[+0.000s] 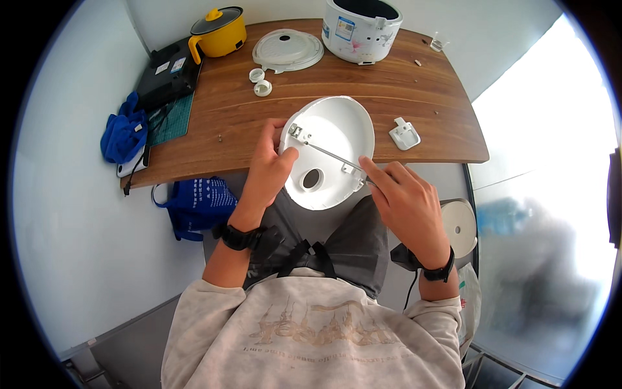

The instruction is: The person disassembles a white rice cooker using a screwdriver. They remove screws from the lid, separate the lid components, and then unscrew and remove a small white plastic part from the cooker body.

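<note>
A white rounded lid shell (343, 126), its hollow inside turned up, is held over the table's near edge. My left hand (267, 167) grips its left rim, thumb on the inner side. In my right hand (409, 201) is a slim screwdriver (332, 155); its handle is mostly hidden by the fingers. The shaft slants across the shell, and its tip lies by a small metal fitting (296, 131) at the upper left rim. A round hole (312, 179) pierces the shell's lower part.
On the wooden table (220, 117) stand a white rice cooker body (363, 35), a round inner cover (288, 50), two small white caps (262, 87), a white plastic piece (405, 134) and a yellow pot (221, 35). A black case (165, 78) and blue cloth (124, 133) lie left.
</note>
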`<act>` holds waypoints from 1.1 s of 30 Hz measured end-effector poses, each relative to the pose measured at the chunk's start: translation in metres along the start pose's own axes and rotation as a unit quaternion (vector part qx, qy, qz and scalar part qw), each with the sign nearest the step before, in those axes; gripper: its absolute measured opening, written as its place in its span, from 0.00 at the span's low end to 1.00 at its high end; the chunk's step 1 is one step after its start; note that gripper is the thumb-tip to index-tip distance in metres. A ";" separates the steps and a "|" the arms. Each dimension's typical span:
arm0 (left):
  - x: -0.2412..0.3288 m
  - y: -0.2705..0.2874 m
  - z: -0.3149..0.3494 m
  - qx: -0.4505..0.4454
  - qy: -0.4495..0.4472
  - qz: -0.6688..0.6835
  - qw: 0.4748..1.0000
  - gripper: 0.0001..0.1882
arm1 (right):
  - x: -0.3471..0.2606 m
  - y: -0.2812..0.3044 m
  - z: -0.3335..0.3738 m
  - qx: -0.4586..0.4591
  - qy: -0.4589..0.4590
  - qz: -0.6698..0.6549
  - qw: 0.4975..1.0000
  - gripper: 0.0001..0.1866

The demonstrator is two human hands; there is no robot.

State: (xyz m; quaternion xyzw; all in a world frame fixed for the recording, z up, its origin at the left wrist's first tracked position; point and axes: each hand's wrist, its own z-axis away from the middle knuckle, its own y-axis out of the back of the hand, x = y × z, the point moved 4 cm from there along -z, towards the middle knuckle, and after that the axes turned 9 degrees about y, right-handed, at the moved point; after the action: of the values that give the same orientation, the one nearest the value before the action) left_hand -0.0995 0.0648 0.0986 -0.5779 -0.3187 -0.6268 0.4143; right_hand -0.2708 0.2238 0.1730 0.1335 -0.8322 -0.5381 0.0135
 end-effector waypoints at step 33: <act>0.032 0.009 0.013 0.171 -0.200 -0.151 0.953 0.20 | -0.009 -0.044 0.004 -0.094 -0.265 -0.649 0.707 0.24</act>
State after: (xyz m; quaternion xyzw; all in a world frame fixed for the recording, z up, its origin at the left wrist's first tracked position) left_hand -0.0846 0.0675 0.1310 -0.5572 -0.5810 -0.4895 0.3351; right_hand -0.2535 0.2130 0.1332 0.4904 -0.4548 -0.5028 -0.5476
